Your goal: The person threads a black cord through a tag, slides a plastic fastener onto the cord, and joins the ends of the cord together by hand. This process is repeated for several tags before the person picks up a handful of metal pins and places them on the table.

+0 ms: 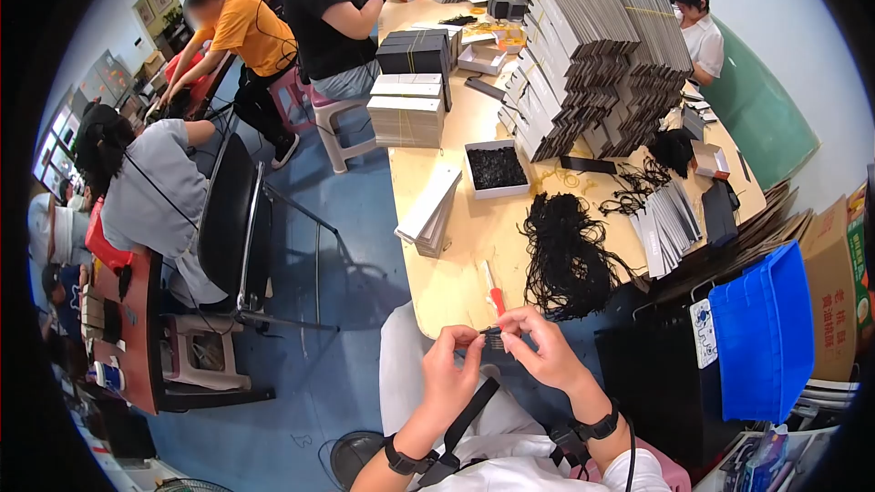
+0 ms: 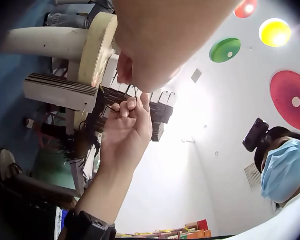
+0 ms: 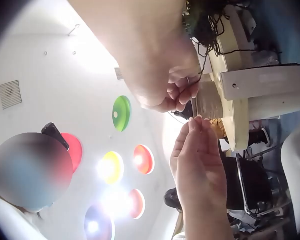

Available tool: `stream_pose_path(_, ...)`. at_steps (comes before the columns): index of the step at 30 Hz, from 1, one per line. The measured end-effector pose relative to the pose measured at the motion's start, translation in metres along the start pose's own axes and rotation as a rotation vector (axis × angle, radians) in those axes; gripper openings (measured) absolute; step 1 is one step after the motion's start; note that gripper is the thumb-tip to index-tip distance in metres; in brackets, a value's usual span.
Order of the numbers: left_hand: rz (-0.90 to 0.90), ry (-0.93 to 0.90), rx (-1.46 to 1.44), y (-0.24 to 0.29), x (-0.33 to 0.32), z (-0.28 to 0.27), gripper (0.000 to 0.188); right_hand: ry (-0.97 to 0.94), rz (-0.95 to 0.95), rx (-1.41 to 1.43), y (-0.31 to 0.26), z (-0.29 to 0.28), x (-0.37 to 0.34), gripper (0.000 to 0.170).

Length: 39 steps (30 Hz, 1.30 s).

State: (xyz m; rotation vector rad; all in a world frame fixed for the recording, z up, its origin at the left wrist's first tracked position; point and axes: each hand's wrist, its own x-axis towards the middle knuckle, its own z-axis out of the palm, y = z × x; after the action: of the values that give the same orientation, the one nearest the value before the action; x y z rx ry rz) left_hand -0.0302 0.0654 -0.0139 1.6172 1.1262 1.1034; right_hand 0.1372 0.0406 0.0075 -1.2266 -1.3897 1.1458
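Observation:
Over my lap, just off the table's near edge, both hands meet fingertip to fingertip. A thin black cord runs into the fingers of my right hand, which pinches it. My left hand pinches at the same spot, thumb against fingertips; a small dark piece shows between the hands in the head view. Most of what they hold is hidden by the fingers. Just beyond, a red-handled tool lies on the table, near a heap of black cords.
On the table are a stack of pale cards, a white box of small black pieces, fanned grey strips and tall bundled stacks. A blue bin stands at right. Other people work around the room.

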Motion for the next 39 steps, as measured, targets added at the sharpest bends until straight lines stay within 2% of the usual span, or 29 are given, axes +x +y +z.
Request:
stream_pose_path(8, 0.022, 0.009, 0.054, 0.005, -0.003, 0.003, 0.015, 0.081, -0.055, -0.147, -0.004, 0.002, 0.001, 0.023)
stream_pose_path(16, 0.041, -0.002, 0.099, 0.005, -0.007, 0.005, 0.016, -0.006, 0.053, -0.039, 0.004, -0.001, 0.002, 0.017)
stream_pose_path(18, 0.005, 0.014, 0.014, 0.004, -0.008, 0.007, 0.017, -0.044, 0.089, -0.017, 0.009, -0.001, 0.001, 0.015)
stream_pose_path(19, 0.005, 0.013, 0.014, 0.006, -0.008, 0.009, 0.017, -0.022, 0.103, 0.081, 0.01, 0.0, 0.001, 0.013)
stream_pose_path(21, -0.144, 0.073, -0.287, 0.011, -0.008, 0.013, 0.017, 0.001, 0.116, 0.179, 0.012, 0.0, 0.0, 0.011)
stream_pose_path(23, -0.152, 0.035, -0.343, 0.003, -0.01, 0.015, 0.016, -0.022, 0.165, 0.262, 0.013, -0.002, -0.001, 0.011)
stream_pose_path(25, -0.153, -0.011, -0.404, 0.001, -0.011, 0.017, 0.015, -0.033, 0.152, 0.263, 0.015, -0.002, -0.001, 0.01)
stream_pose_path(28, -0.304, 0.049, -0.57, 0.008, -0.008, 0.02, 0.007, -0.025, 0.143, 0.295, 0.018, -0.001, -0.002, 0.009)
stream_pose_path(31, -0.349, 0.051, -0.677, 0.001, -0.008, 0.026, 0.01, 0.006, 0.131, 0.312, 0.022, 0.001, -0.002, 0.01)
stream_pose_path(35, -0.342, 0.106, -0.595, -0.004, -0.004, 0.028, 0.007, -0.035, 0.103, 0.266, 0.018, -0.006, -0.001, 0.013)
stream_pose_path(37, -0.169, 0.194, -0.46, -0.001, 0.008, 0.018, 0.006, -0.029, 0.063, 0.3, 0.017, -0.023, -0.002, 0.012)
stream_pose_path(38, -0.223, 0.224, -0.455, -0.006, 0.014, 0.01, 0.006, -0.026, 0.031, 0.341, 0.017, -0.036, -0.004, 0.01)
stream_pose_path(39, -0.162, 0.294, -0.374, -0.014, 0.022, 0.002, 0.014, -0.022, -0.001, 0.382, 0.018, -0.047, -0.006, 0.009)
